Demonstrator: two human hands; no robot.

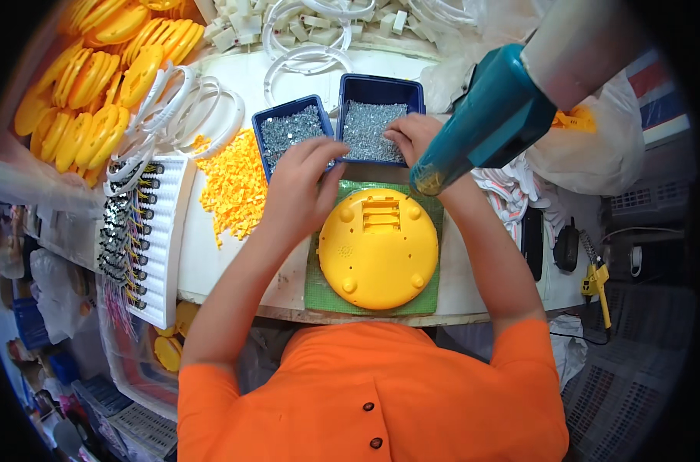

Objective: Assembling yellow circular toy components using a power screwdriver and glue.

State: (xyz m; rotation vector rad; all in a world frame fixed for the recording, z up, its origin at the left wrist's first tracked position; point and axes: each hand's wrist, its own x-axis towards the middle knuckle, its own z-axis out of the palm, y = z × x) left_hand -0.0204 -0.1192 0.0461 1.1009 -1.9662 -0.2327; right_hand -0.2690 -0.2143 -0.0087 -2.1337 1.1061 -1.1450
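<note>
On a green mat [315,289] lies a round yellow plastic housing [377,262], its battery compartment and screw holes facing up. Beyond it stand two blue bins of small metal screws, a smaller left bin [290,127] and a larger right bin [373,115]. My left hand [304,173] is at the near right corner of the left bin, thumb and fingers drawn together. Over the right side of the larger bin, my right hand [415,137] has its fingers curled in a pinch. Whatever either hand holds is too small to make out. A teal electric screwdriver [488,115] hangs slanted above my right forearm.
Small orange plastic parts [238,189] are heaped left of the bins. A white foam tray [169,239] holds wired components. Yellow discs [96,92] and white rings [308,61] lie farther back. At right are a black case [532,242] and a clear bag [589,146].
</note>
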